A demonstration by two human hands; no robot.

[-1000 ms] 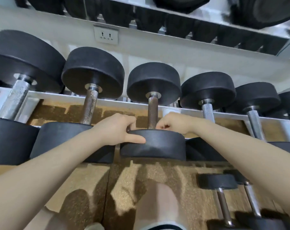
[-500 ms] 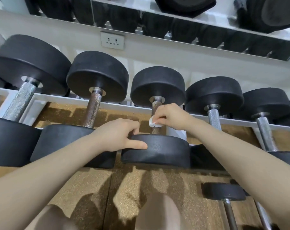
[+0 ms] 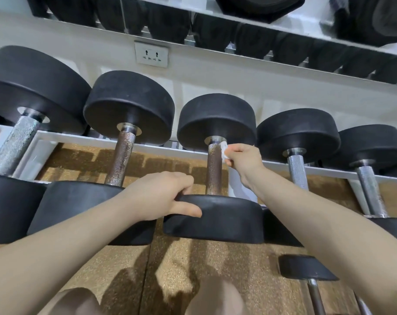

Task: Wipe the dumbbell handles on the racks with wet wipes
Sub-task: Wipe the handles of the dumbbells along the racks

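Gripping the near head (image 3: 215, 220) of the middle dumbbell, the left hand (image 3: 161, 196) had its fingers curled over the top edge of the black disc and its thumb laid along the front face. The right hand (image 3: 244, 161) pinched a small white wet wipe (image 3: 224, 151) between thumb and fingertips and held it against the right side of that dumbbell's handle (image 3: 214, 171), up near the far head (image 3: 216, 119) where the shaft met its metal collar. The handle looked brown and rusty along most of its knurled length. This dumbbell lay across the white rack (image 3: 79, 138), between a rusty-handled one (image 3: 121, 160) on its left and a bright chrome-handled one (image 3: 297, 172) on its right. A wall socket (image 3: 151, 53) sat on the white wall above the row. Below the rack was cork-coloured flooring (image 3: 177, 264), where a smaller dumbbell (image 3: 306, 268) rested at lower right.
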